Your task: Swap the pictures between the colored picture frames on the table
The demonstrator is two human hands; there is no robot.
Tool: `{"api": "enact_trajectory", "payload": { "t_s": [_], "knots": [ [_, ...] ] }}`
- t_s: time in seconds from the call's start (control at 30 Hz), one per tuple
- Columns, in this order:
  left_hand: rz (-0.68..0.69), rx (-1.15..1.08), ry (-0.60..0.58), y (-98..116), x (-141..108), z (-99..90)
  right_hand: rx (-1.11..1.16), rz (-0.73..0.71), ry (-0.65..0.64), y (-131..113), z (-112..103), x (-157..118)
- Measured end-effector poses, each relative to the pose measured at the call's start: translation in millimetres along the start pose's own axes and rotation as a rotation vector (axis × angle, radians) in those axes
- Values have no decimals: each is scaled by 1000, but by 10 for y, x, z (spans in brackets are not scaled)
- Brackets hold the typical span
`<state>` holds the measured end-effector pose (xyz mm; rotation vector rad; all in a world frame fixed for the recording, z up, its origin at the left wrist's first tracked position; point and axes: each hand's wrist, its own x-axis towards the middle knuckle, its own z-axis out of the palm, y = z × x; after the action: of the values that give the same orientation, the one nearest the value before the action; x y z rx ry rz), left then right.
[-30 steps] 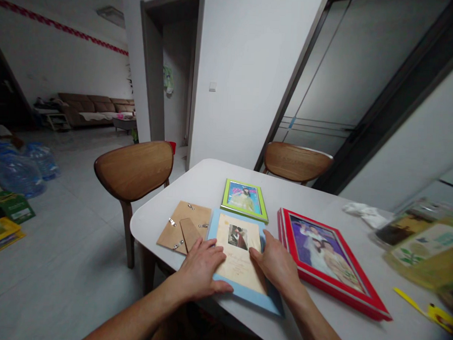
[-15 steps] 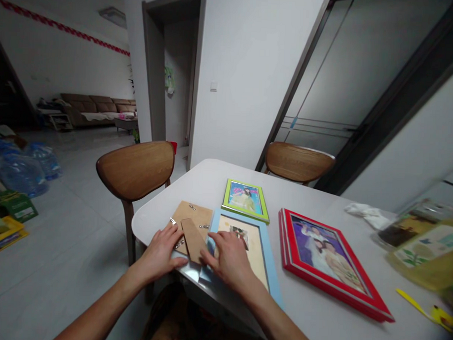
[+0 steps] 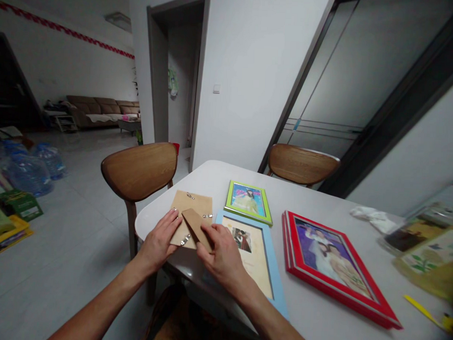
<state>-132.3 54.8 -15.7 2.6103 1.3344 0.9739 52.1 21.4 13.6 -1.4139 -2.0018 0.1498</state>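
A brown picture frame backing board [image 3: 190, 200] with metal turn clips and a fold-out stand leg [image 3: 196, 227] is at the table's near left corner, its back side up. My left hand [image 3: 159, 240] grips its left edge, fingers on the board and thumb near the lower edge. The stand leg is pinched between the thumb and fingers of my right hand [image 3: 223, 251], and tilts up from the board. Right beside the board lies a light blue photo frame [image 3: 270, 261], partly covered by my right hand and forearm.
On the white table [image 3: 207, 177] are a green photo frame [image 3: 268, 206], stacked red photo frames [image 3: 341, 298], a white cloth [image 3: 373, 218] and a yellow-handled item [image 3: 422, 310]. Wooden chairs [image 3: 145, 167] stand at the far sides. Large water bottles [image 3: 27, 175] stand on the floor at left.
My right hand has closed on the stand leg, which now tilts up more. The backing board has shifted slightly away from me and turned a little. The view has moved slightly.
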Motion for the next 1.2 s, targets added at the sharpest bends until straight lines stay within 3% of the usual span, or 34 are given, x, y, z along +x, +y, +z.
{"api": "enact_trajectory", "payload": {
  "t_s": [0.13,0.33,0.47,0.67,0.87,1.2],
  "knots": [
    [50,-92,30,289,163,14,-13,-13,51,111,-326,-71],
    [51,-256,-218,804,195,457,-117,153,-32,634,-601,-575],
    [85,-262,-354,970,229,581,-185,211,-42,850,-638,-834],
    [58,-116,-399,964,278,520,-257,118,-15,876,-431,-874],
    [18,-149,-390,866,172,510,-334,66,14,877,-306,-825],
    [24,-249,-408,796,102,511,-233,-87,-196,642,-332,-701]
  ]
}}
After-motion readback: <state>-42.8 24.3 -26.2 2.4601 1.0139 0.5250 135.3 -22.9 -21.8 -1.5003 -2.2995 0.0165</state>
